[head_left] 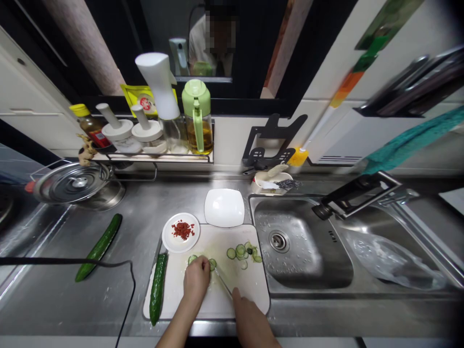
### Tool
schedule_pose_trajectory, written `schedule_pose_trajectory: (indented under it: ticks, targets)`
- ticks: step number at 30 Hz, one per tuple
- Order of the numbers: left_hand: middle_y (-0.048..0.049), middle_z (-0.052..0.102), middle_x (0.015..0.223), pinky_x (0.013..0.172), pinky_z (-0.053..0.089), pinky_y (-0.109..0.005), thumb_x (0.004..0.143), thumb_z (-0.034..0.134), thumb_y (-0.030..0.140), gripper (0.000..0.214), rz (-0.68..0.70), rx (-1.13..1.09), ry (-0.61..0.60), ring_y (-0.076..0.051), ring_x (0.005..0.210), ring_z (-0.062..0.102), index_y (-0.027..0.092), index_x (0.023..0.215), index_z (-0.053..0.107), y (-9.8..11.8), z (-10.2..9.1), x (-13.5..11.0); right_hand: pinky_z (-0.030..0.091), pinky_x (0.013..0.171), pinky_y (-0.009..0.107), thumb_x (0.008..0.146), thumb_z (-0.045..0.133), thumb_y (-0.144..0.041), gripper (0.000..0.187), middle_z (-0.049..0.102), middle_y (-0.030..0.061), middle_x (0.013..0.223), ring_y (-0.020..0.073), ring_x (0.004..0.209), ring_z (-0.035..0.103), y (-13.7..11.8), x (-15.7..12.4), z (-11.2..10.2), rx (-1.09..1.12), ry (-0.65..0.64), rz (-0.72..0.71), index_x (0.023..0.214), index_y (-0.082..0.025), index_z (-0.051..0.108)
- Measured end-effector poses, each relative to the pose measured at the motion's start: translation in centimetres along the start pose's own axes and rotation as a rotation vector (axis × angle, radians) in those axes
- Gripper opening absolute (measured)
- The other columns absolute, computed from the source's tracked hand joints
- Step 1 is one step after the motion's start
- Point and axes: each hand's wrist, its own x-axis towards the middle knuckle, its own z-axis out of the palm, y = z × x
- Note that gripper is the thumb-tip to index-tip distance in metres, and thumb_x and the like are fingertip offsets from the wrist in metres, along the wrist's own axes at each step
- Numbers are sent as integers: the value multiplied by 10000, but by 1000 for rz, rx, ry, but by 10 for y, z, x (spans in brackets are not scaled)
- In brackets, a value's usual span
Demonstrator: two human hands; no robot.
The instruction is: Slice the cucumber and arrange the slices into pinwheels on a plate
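My left hand (196, 279) is closed over cucumber slices on the white cutting board (217, 309). One cucumber slice (212, 264) shows at its fingertips, and another peeks out behind the knuckles. My right hand (244, 305) grips a knife (223, 282), whose narrow blade points up-left toward that slice; the handle is hidden in the fist. Several cut cucumber slices (240, 251) lie scattered at the board's upper right. A cucumber piece (158, 290) with one cut end rests along the left side. On the board's top left corner sits a white plate (168, 241) of chopped red bits (183, 230).
A white dish (224, 208) stands behind the board. Another cucumber (99, 249) lies left, near a black cable (132, 275). The steel sink (304, 241) borders the board on the right. Bottles and jars, including an oil jug (197, 121), line the back rack; a lidded pot (78, 183) is at left.
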Motion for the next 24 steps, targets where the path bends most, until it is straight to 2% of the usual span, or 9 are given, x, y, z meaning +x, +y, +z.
schedule_pose_trajectory:
  ticks: [13,19,24]
  targets:
    - [-23,650,727,628,325,-225,843,457,200,213,11,36,13,-145,711,585,205,737,642,1,-1,-1,448,830,335,759,345,-16,637,639,190,1082,259,1018,602,-2,5,-1,70,-42,-25,1390,-109,351]
    - [-26,660,725,653,355,-226,832,457,197,216,56,10,50,-151,723,605,212,732,647,-3,4,0,417,901,326,743,366,-14,676,612,166,1168,254,1109,555,6,-7,2,80,-83,-9,1402,-166,354]
    - [-28,682,748,681,397,-233,822,459,238,215,131,-67,100,-155,718,615,208,734,653,-9,3,-3,445,868,327,700,336,48,727,615,178,1162,255,1086,571,8,-15,-10,81,-153,58,1407,-119,337]
